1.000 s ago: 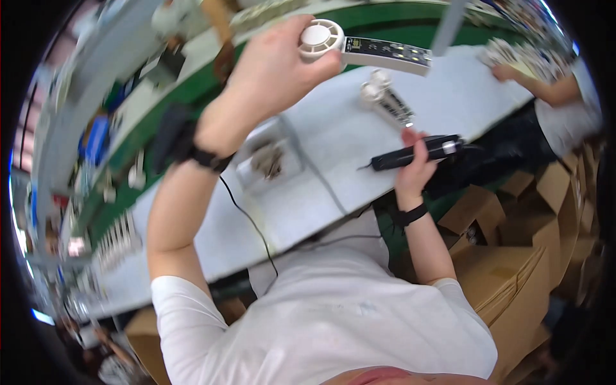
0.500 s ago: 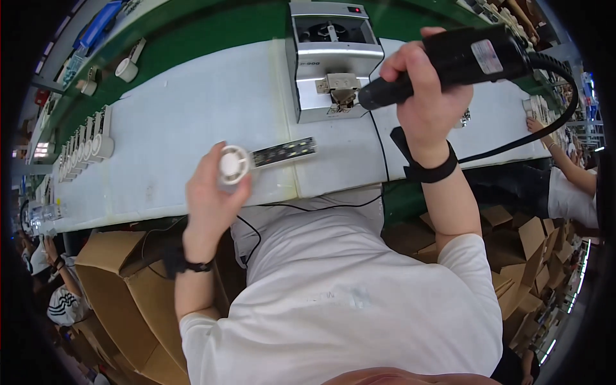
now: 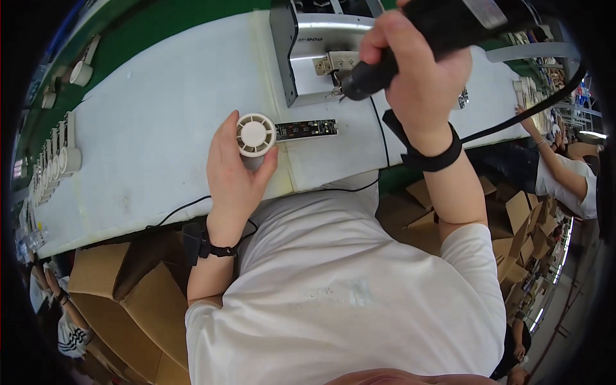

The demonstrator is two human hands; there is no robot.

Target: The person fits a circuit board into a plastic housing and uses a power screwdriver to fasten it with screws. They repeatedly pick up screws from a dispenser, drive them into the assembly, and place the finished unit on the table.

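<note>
holding white device (image 3: 282,132); open cardboard box (image 3: 144,314) beside left forearm (image 3: 212,279)

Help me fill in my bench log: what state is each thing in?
White gadget: held in left hand
Circuit board: exposed, facing up
Screwdriver: corded, gripped in right hand
Machine: upright, partly hidden
Other gadgets: lined up
Left cardboard box: open

Screwdriver (image 3: 443,32): upper side cut off by the top edge; whether its thin tip touches the machine is too small to tell.
Machine (image 3: 327,38): top cut off, right side hidden behind the tool and right hand (image 3: 427,83).
White round part (image 3: 255,135): underside hidden, left hand (image 3: 234,170) around it.
Circuit board (image 3: 308,128): components too tiny to name.
Shirt (image 3: 340,269): print unclear.
</note>
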